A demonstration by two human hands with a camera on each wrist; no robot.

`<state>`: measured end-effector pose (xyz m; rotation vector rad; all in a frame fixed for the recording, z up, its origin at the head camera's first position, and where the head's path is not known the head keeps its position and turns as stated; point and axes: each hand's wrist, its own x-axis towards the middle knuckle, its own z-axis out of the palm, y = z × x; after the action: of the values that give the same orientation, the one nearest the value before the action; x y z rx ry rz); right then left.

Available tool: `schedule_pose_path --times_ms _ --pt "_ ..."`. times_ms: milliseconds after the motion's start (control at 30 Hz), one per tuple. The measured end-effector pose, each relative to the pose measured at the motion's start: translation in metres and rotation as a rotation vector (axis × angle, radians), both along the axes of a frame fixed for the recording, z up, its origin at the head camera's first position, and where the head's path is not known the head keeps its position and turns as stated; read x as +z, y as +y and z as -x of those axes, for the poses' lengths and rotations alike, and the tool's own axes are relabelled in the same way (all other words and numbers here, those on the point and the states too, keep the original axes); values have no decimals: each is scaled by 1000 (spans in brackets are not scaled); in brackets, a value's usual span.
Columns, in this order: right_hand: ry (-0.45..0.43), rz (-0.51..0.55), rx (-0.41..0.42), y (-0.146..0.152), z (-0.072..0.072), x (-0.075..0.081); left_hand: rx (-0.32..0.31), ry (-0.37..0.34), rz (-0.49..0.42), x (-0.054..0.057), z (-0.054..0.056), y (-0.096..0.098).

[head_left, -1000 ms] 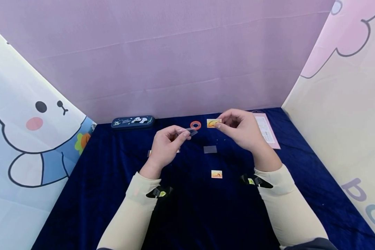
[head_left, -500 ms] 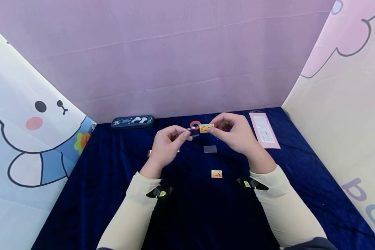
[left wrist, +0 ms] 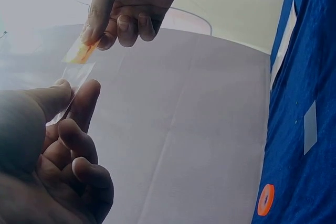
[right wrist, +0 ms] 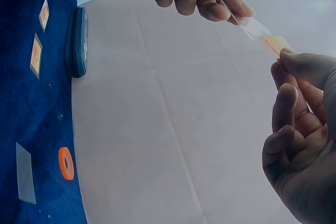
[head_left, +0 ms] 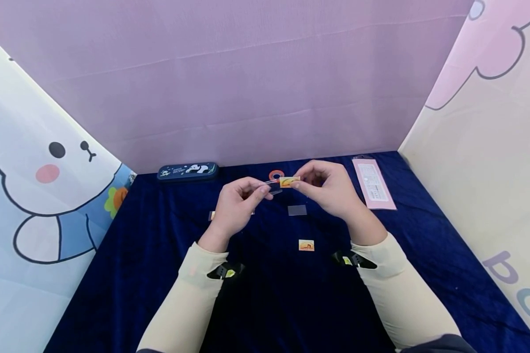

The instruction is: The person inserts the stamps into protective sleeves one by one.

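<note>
Blue cloth point(head_left: 137, 255) spreads beneath me, with the case point(head_left: 187, 172) and the pink pack point(head_left: 374, 184) lying toward its far edge. Above it, my left hand point(head_left: 238, 203) pinches a clear sleeve point(left wrist: 79, 75) between thumb and fingers; my right hand point(head_left: 331, 189) likewise pinches a yellow card point(right wrist: 274, 44). The card is held up at the sleeve's end; whether its edge sits inside, I cannot tell. An orange ring point(right wrist: 62, 164) lies beyond.

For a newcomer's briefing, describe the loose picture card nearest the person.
On the dark blue cloth, find the bare translucent rectangle. Below it in the head view lies a small yellow-orange picture card. Unlike that rectangle, it is printed; unlike the similar card in the right hand's grip, it rests on the cloth, lowest of all the cards.
</note>
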<state>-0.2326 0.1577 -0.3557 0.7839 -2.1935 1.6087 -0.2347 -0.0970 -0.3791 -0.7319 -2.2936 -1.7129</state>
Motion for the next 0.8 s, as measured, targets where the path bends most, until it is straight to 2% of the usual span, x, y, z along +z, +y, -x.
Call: schedule_pose_path --times_ms 800 --pt "-37 -45 15 -2 4 -5 12 10 4 1 0 0"
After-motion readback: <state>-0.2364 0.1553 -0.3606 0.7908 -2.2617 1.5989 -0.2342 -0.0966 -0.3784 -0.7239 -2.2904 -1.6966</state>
